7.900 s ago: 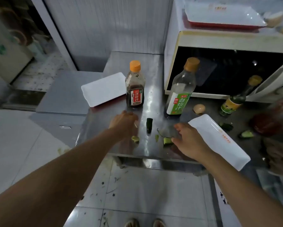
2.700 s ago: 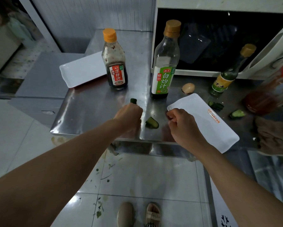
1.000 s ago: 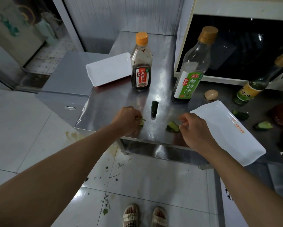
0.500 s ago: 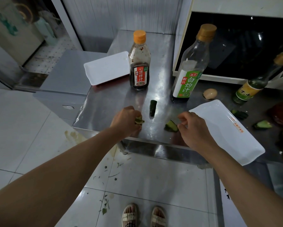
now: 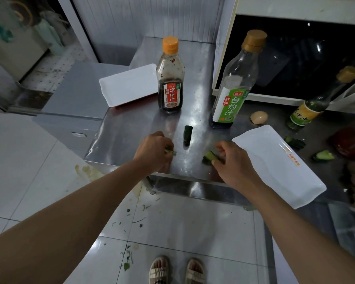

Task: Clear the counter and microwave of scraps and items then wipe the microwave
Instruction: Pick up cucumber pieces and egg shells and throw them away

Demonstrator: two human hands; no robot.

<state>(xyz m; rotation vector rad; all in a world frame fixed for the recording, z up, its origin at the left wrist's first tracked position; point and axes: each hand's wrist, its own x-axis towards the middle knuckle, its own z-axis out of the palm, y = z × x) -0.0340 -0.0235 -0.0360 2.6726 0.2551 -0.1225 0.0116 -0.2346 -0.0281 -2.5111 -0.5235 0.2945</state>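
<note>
My left hand [image 5: 154, 149] is curled around small green scraps [image 5: 170, 151] near the front edge of the steel counter [image 5: 129, 128]. My right hand [image 5: 232, 160] pinches a cut cucumber piece [image 5: 208, 157] that lies on the counter beside a white rectangular plate [image 5: 279, 167]. A dark cucumber end [image 5: 187, 134] lies between my hands, a little further back. More cucumber pieces [image 5: 295, 142] [image 5: 324, 155] and an eggshell [image 5: 259, 117] lie to the right. The open microwave [image 5: 308, 58] stands at the back right.
A dark sauce bottle with an orange cap [image 5: 170, 76] and a tall green-label bottle [image 5: 234, 85] stand behind my hands. A green bottle [image 5: 308, 111] stands by the microwave. Another white plate [image 5: 129, 85] overhangs the counter's left side. Scraps litter the floor tiles [image 5: 129, 222].
Over the last second my left hand gathered green scraps into its fingers. My right hand closed onto the cucumber piece near the plate. Earlier scattered bits at the front edge are gone.
</note>
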